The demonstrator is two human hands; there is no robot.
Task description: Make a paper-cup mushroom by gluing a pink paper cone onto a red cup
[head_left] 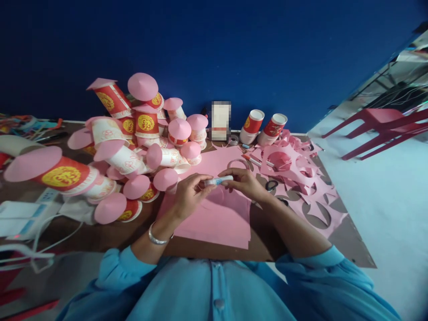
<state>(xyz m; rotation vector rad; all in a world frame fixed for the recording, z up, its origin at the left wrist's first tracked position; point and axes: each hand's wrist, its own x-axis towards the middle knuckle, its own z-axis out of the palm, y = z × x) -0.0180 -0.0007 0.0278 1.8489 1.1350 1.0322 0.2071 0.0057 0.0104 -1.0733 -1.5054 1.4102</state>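
A small white glue stick (219, 180) with a blue label lies level between my two hands, above the pink paper sheets (214, 223). At its left end, the thumb and fingers of my left hand (192, 191) are closed on it. My right hand (247, 183) pinches the other end. Whether its cap is on, I cannot tell. Beyond my right hand, a pink paper ring (239, 164) rests on the sheets. The black handles of scissors (271, 185) show beside my right wrist, partly hidden by my forearm.
Paper cups with pink cone tops (147, 122) are heaped at the left. Two stacks of cups (252, 125) stand by the blue wall. Pink paper offcuts (314, 203) cover the table's right side. A white power strip (25, 218) with cables sits front left. A red stool (377, 120) stands right.
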